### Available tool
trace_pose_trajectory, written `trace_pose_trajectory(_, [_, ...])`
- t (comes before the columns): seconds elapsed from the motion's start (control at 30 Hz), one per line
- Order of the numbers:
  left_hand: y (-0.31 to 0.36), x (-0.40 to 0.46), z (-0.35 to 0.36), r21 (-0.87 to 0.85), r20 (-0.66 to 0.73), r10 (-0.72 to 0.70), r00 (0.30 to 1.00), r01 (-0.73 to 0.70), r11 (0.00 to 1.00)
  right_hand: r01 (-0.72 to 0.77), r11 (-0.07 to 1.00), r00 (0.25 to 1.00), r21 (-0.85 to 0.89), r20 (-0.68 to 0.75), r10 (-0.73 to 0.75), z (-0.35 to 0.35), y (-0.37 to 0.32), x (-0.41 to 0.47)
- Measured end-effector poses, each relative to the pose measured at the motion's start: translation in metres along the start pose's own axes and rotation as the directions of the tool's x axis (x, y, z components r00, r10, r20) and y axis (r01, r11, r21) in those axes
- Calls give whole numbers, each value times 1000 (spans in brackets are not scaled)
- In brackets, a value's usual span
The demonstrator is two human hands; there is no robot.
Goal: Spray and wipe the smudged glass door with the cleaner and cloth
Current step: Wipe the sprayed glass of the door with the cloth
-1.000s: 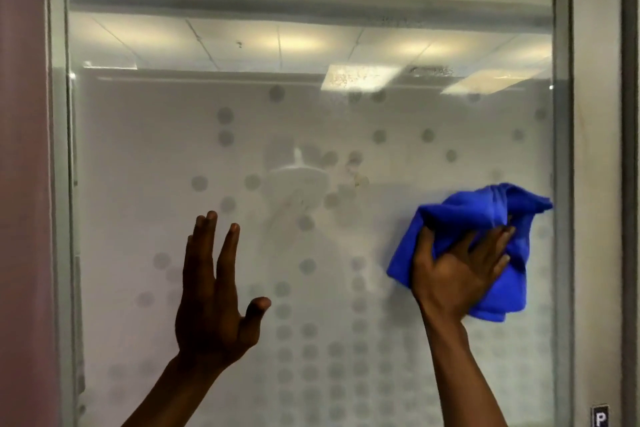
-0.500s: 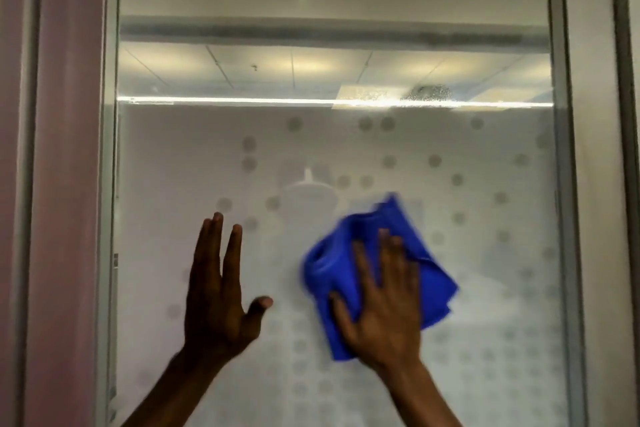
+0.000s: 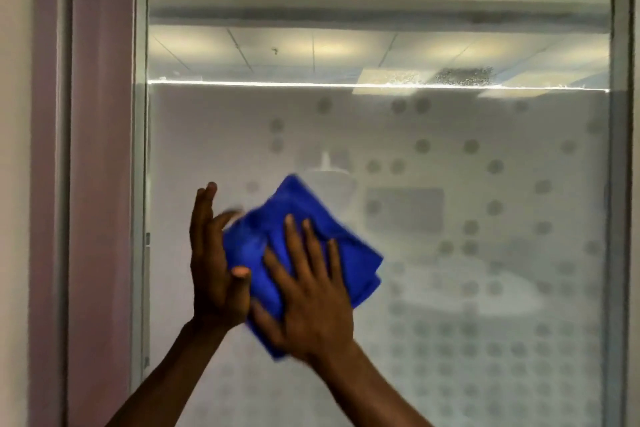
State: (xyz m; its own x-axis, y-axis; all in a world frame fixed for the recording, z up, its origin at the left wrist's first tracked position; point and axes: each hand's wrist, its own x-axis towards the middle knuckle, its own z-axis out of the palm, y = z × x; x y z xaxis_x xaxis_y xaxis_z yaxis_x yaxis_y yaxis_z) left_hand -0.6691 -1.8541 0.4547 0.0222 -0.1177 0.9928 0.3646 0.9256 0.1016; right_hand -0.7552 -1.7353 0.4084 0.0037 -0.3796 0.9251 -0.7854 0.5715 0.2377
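The glass door (image 3: 485,184) fills the view, frosted with grey dots below a bright line and clear above it. Wet spray droplets (image 3: 429,77) cling to the glass near that line. My right hand (image 3: 308,295) presses a crumpled blue cloth (image 3: 301,215) flat against the glass with fingers spread. My left hand (image 3: 214,263) stands upright with fingers apart, its edge against the cloth's left side. The cleaner bottle is not in sight.
The door's grey metal frame (image 3: 140,184) runs down the left, with a pinkish wall panel (image 3: 100,184) beyond it. Another frame post (image 3: 620,184) stands at the right edge. A small latch mark (image 3: 148,239) sits on the left frame.
My right hand has swept the cloth leftward across the glass, from near the right frame to beside my left hand. The view has shifted right, so the left frame shows more.
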Motion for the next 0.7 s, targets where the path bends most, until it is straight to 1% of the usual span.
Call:
trace_pose_trajectory(0.07, [-1, 2, -6, 0, -13, -55, 998, 55, 998, 95, 995, 993, -21, 73, -93, 9, -3, -48])
trace_pose_trajectory(0.1, [-2, 2, -9, 17, 2, -56, 998, 56, 998, 112, 993, 990, -44, 85, -108, 11, 1, -65])
trace_pose_trajectory(0.13, [-5, 1, -10, 43, 34, -48, 998, 46, 998, 95, 993, 993, -65, 79, -89, 10, 8, -76])
trace_pose_trajectory(0.17, [-8, 0, -12, 68, 73, -34, 997, 29, 997, 40, 996, 998, -78, 52, -36, 8, 17, -81])
trace_pose_trajectory(0.23, [-14, -2, -13, 102, 129, 5, 992, -18, 995, -158, 983, 987, -98, -42, 155, -2, 45, -75])
trace_pose_trajectory(0.27, [-16, -3, -13, 114, 135, 19, 991, -35, 993, -288, 951, 956, -111, -98, 278, -10, 64, -64])
trace_pose_trajectory(0.3, [-16, -4, -11, 128, 128, 29, 991, -46, 991, -424, 897, 902, -126, -149, 405, -20, 84, -49])
trace_pose_trajectory(0.37, [-14, -4, -7, 157, 116, 48, 992, -66, 985, -648, 753, 753, -114, -243, 611, -42, 126, -6])
trace_pose_trajectory(0.4, [-13, -4, -5, 164, 113, 53, 992, -72, 984, -712, 698, 689, -77, -274, 671, -53, 145, 20])
trace_pose_trajectory(0.43, [-13, -5, -4, 165, 111, 58, 992, -76, 983, -750, 660, 640, -29, -284, 714, -64, 161, 47])
trace_pose_trajectory(0.47, [-13, -5, -4, 163, 111, 62, 992, -80, 983, -768, 640, 609, 20, -281, 741, -72, 173, 75])
trace_pose_trajectory(0.5, [-14, -5, -4, 157, 112, 69, 991, -86, 984, -772, 633, 596, 61, -279, 753, -80, 182, 104])
trace_pose_trajectory(0.53, [-14, -5, -3, 150, 115, 80, 990, -97, 984, -765, 637, 596, 89, -277, 754, -87, 185, 131])
trace_pose_trajectory(0.57, [-13, -6, -3, 145, 115, 92, 989, -108, 983, -746, 657, 614, 106, -274, 741, -91, 183, 156])
trace_pose_trajectory(0.6, [-13, -6, -3, 138, 113, 101, 989, -116, 984, -714, 692, 647, 111, -274, 712, -93, 176, 178])
trace_pose_trajectory(0.63, [-13, -6, -3, 123, 107, 101, 989, -114, 986, -669, 737, 692, 96, -280, 665, -91, 163, 195])
trace_pose_trajectory(0.7, [-10, -4, -4, 85, 73, 84, 994, -90, 992, -533, 845, 797, 41, -311, 517, -81, 125, 217])
